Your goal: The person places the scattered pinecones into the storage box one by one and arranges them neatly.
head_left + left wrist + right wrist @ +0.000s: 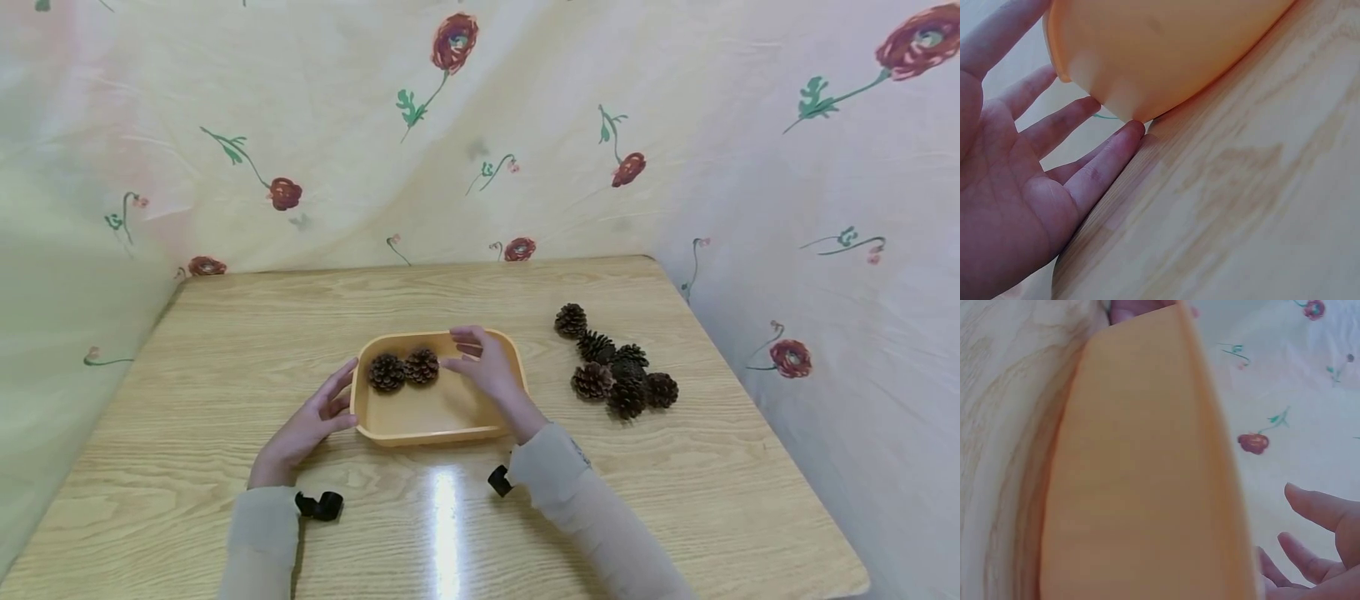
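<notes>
A shallow orange plastic tray (pixel 442 436) lies on the wooden table. Two brown pine cones sit side by side in its left half, the left one (pixel 386 373) close against the right one (pixel 422 367). My left hand (pixel 309 427) rests at the tray's left end; in the left wrist view its spread fingers (pixel 1107 159) touch the outer wall. Over the right part of the tray hovers my right hand (pixel 491 375), fingers loosely bent, holding nothing, with fingertips just right of the cones. The right wrist view shows that hand (pixel 1329 550) beyond the tray wall (pixel 1141 469).
To the right of the tray, several more pine cones (pixel 628 393) lie clustered, one (pixel 571 320) at the far end of the group. Behind and beside the table (pixel 300 308) hangs a pale cloth (pixel 345 167) with red flowers.
</notes>
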Demonstrator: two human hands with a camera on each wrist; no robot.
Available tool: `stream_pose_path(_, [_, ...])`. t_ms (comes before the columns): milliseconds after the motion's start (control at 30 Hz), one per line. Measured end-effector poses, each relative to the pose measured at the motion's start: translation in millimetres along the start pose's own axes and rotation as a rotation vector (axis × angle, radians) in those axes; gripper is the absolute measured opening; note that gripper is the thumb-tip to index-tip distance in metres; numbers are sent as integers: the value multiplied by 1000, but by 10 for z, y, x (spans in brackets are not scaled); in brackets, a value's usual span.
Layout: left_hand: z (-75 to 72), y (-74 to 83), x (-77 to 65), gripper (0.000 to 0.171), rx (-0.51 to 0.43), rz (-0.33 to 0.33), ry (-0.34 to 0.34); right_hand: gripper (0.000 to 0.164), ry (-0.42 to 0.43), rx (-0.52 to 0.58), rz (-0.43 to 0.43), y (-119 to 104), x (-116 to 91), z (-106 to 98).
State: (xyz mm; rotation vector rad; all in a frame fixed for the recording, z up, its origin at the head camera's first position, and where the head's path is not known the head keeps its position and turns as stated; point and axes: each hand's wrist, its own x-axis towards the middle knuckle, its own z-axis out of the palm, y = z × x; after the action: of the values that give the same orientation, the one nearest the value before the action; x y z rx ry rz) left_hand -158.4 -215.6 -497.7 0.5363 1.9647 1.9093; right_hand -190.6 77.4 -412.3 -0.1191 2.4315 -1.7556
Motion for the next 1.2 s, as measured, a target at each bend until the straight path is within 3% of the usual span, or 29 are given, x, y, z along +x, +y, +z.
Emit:
stream_pose_path(733, [10, 15, -15, 84, 26, -5, 8, 52, 53, 96, -10, -11, -359, -401])
stream_pose_path(1200, [22, 16, -16, 83, 26, -12, 20, 53, 121, 38, 61, 149, -502, -686])
